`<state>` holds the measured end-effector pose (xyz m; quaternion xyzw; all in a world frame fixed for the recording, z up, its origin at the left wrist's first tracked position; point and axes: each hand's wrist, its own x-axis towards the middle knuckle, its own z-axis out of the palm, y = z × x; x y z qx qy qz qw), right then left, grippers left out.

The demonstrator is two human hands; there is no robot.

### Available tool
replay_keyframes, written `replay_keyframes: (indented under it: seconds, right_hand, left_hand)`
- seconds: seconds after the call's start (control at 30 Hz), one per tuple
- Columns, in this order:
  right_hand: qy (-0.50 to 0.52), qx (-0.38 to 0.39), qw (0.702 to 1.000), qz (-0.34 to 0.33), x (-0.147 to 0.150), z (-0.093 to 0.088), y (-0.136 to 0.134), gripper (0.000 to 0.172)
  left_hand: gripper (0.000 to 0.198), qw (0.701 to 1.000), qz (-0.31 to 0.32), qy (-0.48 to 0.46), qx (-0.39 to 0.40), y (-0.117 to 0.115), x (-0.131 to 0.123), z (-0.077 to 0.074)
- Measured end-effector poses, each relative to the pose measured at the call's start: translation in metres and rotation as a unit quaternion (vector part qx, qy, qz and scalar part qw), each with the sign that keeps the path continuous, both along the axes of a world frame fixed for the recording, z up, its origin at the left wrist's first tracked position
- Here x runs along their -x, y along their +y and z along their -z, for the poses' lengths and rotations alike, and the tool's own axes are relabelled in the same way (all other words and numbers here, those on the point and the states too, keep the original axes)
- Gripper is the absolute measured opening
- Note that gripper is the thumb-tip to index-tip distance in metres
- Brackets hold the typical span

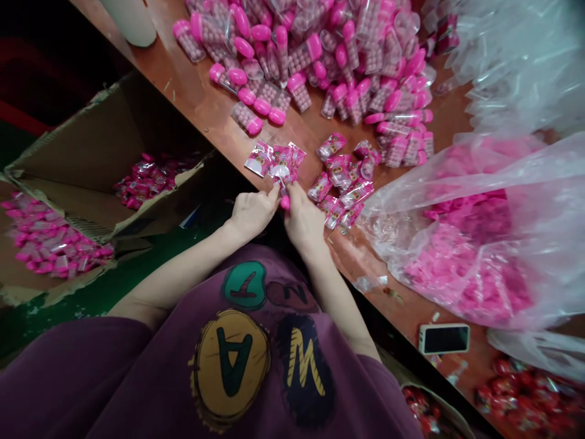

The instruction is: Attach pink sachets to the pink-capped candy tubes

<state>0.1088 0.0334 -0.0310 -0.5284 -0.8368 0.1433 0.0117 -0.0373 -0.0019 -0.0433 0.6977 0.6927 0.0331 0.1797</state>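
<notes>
Between my two hands, at the table's near edge, is a small clear bottle with a pink cap (285, 202). My right hand (305, 221) is closed around it, cap towards me. The fingers of my left hand (253, 214) are pinched at its other side, and their tips partly hide it. Flat printed pink sachets (280, 160) lie just beyond my fingertips. To the right of my right hand is a small pile of plumper pink packets (340, 174). Farther back spreads a large heap of pink-capped bottles filled with small round balls (292, 58).
A cardboard box (64, 143) with pink packets stands at the left, more packets beside it. On the right are a clear plastic bag of pink pieces (475, 262), stacked clear plastic (525, 67), a phone (444, 338) and red packets (530, 396). A white cylinder (132, 21) stands back left.
</notes>
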Motion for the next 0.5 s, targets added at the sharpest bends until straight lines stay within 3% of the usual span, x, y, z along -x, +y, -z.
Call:
replay_keyframes:
  seconds: [0.13,0.3,0.4,0.5]
  right_hand:
    - [-0.063,-0.006,0.997,-0.046,-0.008,0.008,-0.049,0.055]
    - [-0.05,-0.021,0.998,-0.042,-0.016,0.019,-0.06,0.052]
    - [-0.033,-0.043,0.999,-0.008,-0.017,0.029,-0.057,0.048]
    - [-0.035,-0.089,0.995,-0.009,-0.018,0.038,-0.057,0.044]
  left_hand:
    - [0.057,1.0,-0.005,-0.019,-0.014,-0.006,0.007,0.003]
    - [0.05,0.994,-0.034,-0.088,-0.048,-0.008,0.013,0.009]
    - [0.036,0.968,-0.119,-0.202,-0.091,-0.012,0.014,0.013]
    - [0.03,0.92,-0.199,-0.33,-0.077,-0.019,0.013,0.014]
